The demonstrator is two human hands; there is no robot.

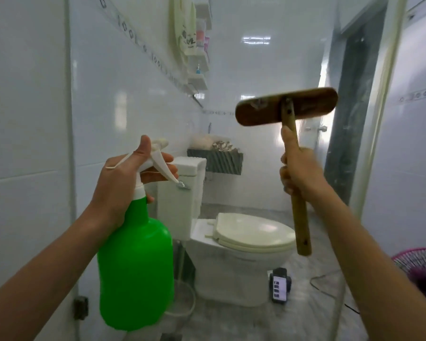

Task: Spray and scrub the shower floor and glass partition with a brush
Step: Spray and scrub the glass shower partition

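Observation:
My left hand [123, 183] grips the neck of a green spray bottle [135, 271] with a white trigger head; two fingers rest on the trigger and the nozzle points forward. My right hand [298, 173] holds the wooden handle of a brush [286, 107], raised upright so the flat wooden back of its head faces me. Both are held up against the glass partition [256, 57], a hazy pane that fills most of the view. The bristles are hidden behind the brush head. The shower floor is out of view.
Behind the glass stand a white toilet [244, 247] with its lid down, a phone [280, 288] on the grey floor, and a small wall sink [217, 159]. Shelves [199, 57] with bottles hang on the left tiled wall. A pink fan [421, 271] sits at the right, by the doorway.

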